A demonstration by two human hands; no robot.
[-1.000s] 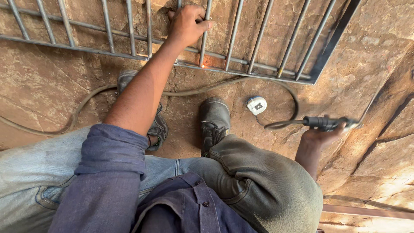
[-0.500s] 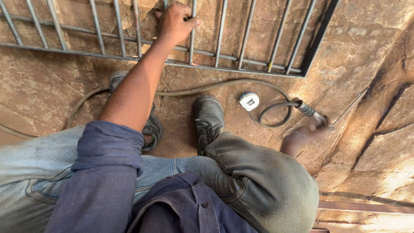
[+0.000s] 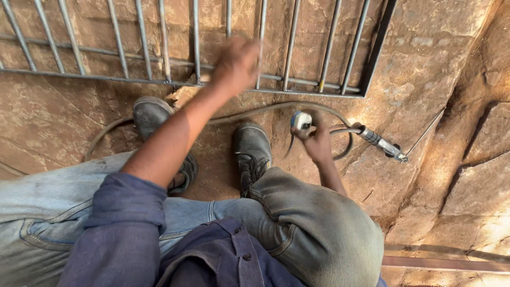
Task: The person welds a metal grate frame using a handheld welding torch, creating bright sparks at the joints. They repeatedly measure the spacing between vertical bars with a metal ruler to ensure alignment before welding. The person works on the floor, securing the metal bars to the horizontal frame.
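While the small white tape measure [image 3: 301,120] sits on the rock floor [image 3: 435,64] just right of the right shoe [image 3: 253,151], the right hand [image 3: 317,142] closes its fingers on it. Left hand [image 3: 237,64], blurred, hovers at the metal grille's [image 3: 159,53] lower rail; grip cannot be told. A welding electrode holder [image 3: 380,143] lies near on the right, its cable [image 3: 265,109] looping behind the shoes. Bare rock opens beyond the grille's right edge.

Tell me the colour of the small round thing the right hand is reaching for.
White with some blue, the tape measure, seen in the head view.
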